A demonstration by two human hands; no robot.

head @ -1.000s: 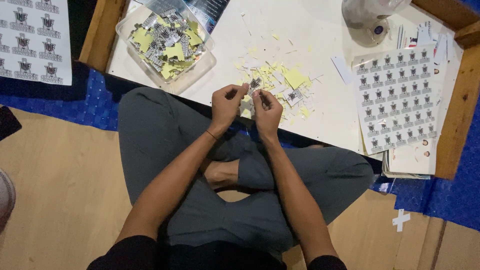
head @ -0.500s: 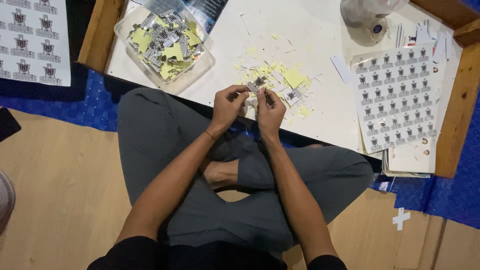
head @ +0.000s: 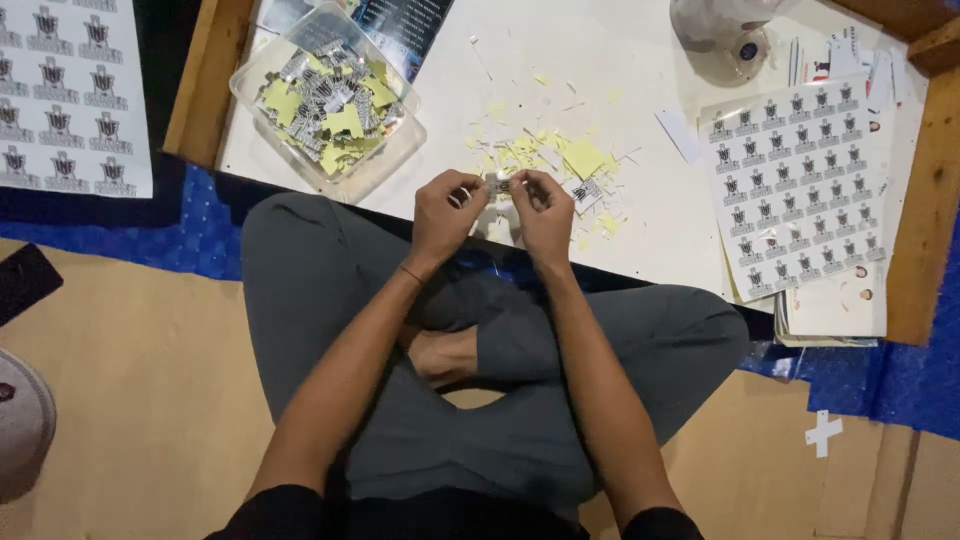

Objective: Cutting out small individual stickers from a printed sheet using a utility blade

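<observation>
Clear plastic tub [head: 395,150], glossy paper sticker sheet [head: 800,190], wooden table frame [head: 925,215]

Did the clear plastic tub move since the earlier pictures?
No. The clear plastic tub sits at the same corner of the white board, beside its wooden edge.

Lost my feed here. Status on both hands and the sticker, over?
Left hand and right hand pinch one small sticker together above the table edge. Yellow scraps lie just beyond. Nothing blocking.
</observation>
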